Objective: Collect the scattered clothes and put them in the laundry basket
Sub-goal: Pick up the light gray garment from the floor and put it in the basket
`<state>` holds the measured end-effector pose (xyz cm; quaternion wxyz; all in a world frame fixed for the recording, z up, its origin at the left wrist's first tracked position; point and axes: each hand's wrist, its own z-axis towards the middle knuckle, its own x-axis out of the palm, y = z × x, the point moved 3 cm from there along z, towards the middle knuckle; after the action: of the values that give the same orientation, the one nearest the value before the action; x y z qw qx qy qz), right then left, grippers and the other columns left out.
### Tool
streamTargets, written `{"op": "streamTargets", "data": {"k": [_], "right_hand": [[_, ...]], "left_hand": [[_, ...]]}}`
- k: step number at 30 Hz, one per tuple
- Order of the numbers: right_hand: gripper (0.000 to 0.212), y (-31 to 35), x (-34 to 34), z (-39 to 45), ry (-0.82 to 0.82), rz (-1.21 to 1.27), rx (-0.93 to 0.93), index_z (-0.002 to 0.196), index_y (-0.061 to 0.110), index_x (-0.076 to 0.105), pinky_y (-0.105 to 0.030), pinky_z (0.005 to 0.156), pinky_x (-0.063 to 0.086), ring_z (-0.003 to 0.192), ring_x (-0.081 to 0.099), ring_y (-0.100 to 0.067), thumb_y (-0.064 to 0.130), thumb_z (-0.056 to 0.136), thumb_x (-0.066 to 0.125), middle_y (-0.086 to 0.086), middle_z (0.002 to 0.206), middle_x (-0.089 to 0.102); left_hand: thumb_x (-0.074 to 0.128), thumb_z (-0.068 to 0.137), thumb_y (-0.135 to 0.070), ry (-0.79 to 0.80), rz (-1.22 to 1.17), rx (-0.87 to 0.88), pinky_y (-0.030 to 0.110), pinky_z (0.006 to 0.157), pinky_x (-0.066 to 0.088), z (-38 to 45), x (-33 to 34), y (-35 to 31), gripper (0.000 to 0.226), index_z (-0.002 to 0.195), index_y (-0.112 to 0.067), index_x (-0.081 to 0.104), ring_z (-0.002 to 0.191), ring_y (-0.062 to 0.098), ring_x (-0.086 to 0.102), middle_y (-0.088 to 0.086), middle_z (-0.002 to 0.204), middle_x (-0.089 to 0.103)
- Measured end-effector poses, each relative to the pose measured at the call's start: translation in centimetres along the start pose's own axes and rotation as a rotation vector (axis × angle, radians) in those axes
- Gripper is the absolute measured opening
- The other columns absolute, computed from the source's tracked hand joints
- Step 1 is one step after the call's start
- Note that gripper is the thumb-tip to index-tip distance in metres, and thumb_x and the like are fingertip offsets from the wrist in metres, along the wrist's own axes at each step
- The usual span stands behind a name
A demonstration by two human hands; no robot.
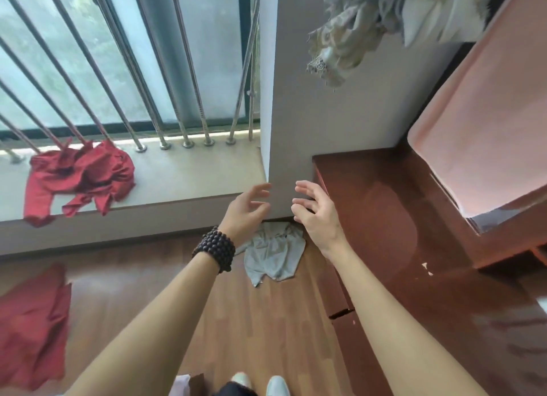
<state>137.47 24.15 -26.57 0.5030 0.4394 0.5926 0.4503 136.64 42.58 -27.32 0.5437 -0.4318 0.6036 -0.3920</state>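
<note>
A crumpled light grey garment (273, 255) lies on the wooden floor against the base of the wall pillar. My left hand (247, 210), with a dark bead bracelet on its wrist, and my right hand (315, 213) are both stretched out above it, fingers spread, holding nothing. A red garment (80, 178) is heaped on the window sill at the left and hangs over its edge. Another red garment (32, 324) lies on the floor at the lower left. No laundry basket is in view.
A dark red-brown wooden cabinet (381, 206) stands right of the pillar (296, 99), with a pink-covered surface (485, 123) beyond it. Pale patterned fabric (349, 43) hangs at the top right. Metal bars (183, 69) guard the window. My feet (260, 385) show at the bottom.
</note>
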Motion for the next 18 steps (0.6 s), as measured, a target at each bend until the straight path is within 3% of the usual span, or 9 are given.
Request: {"op": "streamTargets", "data": {"k": [9,15,18], "right_hand": [[0.054,-9.3,5.9,14.2,-0.051,-0.052,0.144,0.139,0.03,0.057,-0.051,0.104,0.056,0.111,0.068,-0.014,0.031,0.085,0.062,0.008,0.13,0.063],[0.055,-24.3,9.6,23.7,-0.051,-0.118,0.289,0.144,0.032,0.052,-0.048,0.105,0.055,0.112,0.067,-0.012,0.025,0.091,0.064,0.003,0.136,0.06],[0.058,-35.5,11.9,28.8,-0.001,-0.206,0.318,0.148,0.03,0.048,-0.035,0.1,0.053,0.114,0.065,-0.017,0.019,0.093,0.066,-0.003,0.141,0.058]], "left_hand": [[0.056,0.094,-0.018,0.058,0.052,-0.1,0.028,0.087,0.057,14.4,-1.5,11.1,0.04,0.133,-0.031,0.056,0.106,-0.001,0.062,-0.004,0.126,0.064],[0.061,0.092,-0.018,0.158,0.218,-0.151,0.024,0.095,0.047,24.0,1.4,24.2,0.047,0.139,-0.023,0.053,0.114,0.014,0.063,0.001,0.132,0.062],[0.065,0.09,-0.02,0.196,0.282,-0.191,0.023,0.094,0.046,28.5,4.2,35.0,0.049,0.138,-0.021,0.053,0.114,0.016,0.063,0.003,0.13,0.063]]}}
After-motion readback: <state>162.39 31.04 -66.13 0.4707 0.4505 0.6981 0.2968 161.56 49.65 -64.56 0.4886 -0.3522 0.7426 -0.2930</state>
